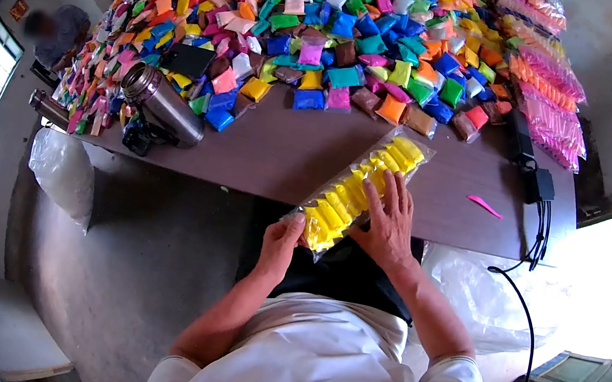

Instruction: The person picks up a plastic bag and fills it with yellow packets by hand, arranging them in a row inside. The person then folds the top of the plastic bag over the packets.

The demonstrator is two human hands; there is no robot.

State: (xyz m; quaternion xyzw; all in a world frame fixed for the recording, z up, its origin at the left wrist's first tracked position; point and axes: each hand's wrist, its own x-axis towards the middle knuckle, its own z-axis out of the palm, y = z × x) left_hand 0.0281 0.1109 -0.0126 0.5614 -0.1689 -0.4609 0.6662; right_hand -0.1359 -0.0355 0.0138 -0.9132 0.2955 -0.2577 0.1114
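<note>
A long clear bag of yellow packets [351, 194] lies slantwise over the table's front edge, its near end tilted toward my body. My left hand [282, 245] grips the bag's near left end between thumb and fingers. Across the bag's right side rests my right hand [389, 222], its fingers spread over the yellow packets and its thumb toward the near end. Beyond the bag's far end, small coloured packets [391, 108] lie on the brown table [263, 160].
A steel flask [163, 106] and a black phone-like object [186, 60] are at the left. At the right are a pink tool [485, 207], black adapters with cables [538, 185] and stacked pink bags [545, 121]. Another person [64, 37] is at the far left.
</note>
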